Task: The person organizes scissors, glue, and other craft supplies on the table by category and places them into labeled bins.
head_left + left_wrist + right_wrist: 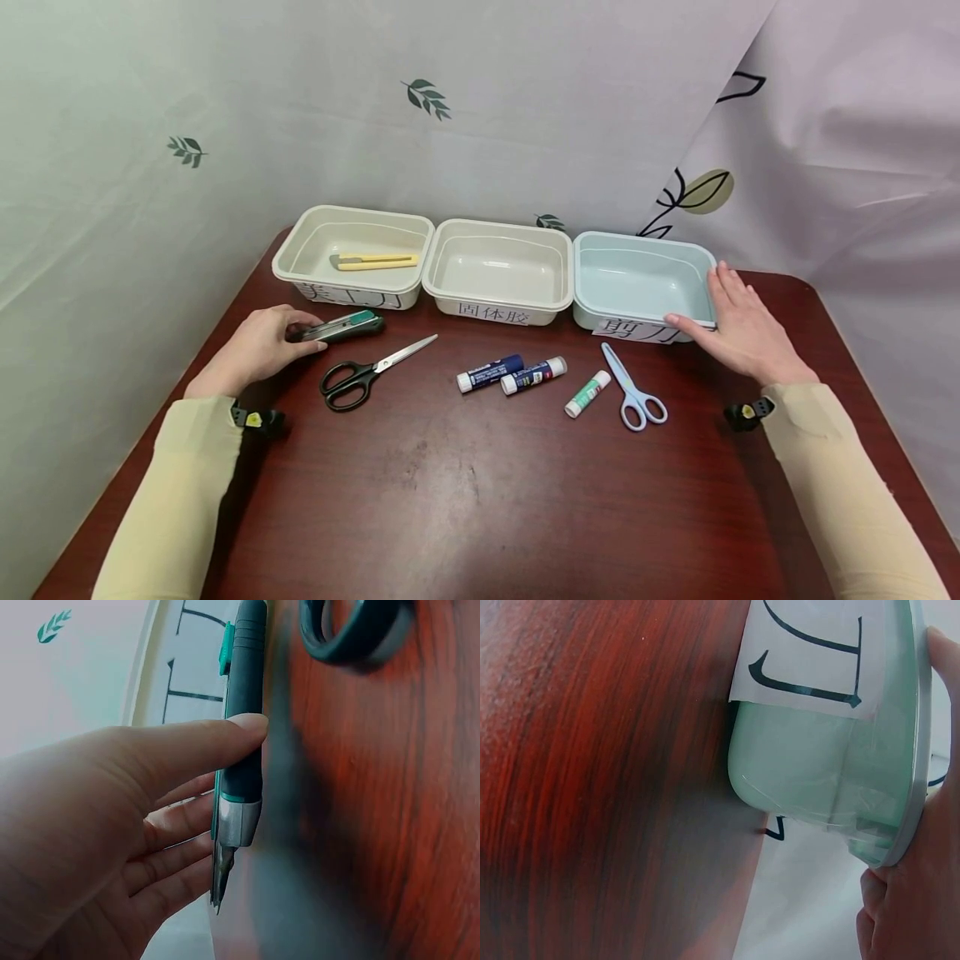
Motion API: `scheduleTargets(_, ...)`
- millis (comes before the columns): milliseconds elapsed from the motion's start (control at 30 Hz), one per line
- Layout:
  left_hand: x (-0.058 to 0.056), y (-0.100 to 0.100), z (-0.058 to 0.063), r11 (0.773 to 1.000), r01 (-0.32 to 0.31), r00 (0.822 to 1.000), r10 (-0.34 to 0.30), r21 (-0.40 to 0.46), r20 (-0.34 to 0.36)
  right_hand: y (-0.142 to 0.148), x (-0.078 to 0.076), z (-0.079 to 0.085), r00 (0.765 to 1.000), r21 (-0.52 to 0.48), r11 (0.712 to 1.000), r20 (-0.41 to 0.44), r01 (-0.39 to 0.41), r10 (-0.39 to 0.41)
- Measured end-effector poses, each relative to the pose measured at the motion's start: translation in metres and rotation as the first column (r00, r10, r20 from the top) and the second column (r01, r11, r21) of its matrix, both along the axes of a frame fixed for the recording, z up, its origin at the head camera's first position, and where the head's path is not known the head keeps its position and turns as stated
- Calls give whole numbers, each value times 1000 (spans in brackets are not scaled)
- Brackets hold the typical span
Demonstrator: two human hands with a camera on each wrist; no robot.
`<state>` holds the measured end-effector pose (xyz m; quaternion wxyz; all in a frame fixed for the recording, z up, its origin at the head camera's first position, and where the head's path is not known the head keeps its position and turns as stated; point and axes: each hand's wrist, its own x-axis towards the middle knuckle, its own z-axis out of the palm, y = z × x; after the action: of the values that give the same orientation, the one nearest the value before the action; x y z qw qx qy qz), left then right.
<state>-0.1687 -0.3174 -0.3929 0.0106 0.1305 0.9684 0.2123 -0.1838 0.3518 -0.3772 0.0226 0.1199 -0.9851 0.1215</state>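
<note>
Cutter [347, 326] near 美工刀 label [352, 296]

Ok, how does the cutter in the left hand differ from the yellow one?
The green-and-black cutter is pinched in the left hand, while the yellow cutter lies inside the leftmost bin. The green-and-black cutter is mostly dark with green and metal parts; the yellow cutter is mainly yellow. The green-and-black cutter looks bulkier, the yellow cutter slimmer. Both are long, narrow hand tools.
</note>
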Motion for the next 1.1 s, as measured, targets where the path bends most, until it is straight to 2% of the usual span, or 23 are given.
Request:
scheduleTargets(533,6,15,11,997,78,992,-77,6,-104,0,1,0,1000,-12,1000,-2,-4,4)
scheduleTargets(800,7,24,19,997,78,992,-76,7,-100,-1,2,1,1000,-7,1000,-3,-1,1)
scheduleTargets(1100,11,35,31,994,113,987,-110,14,-119,-1,1,0,1000,-4,1000,-13,-5,5)
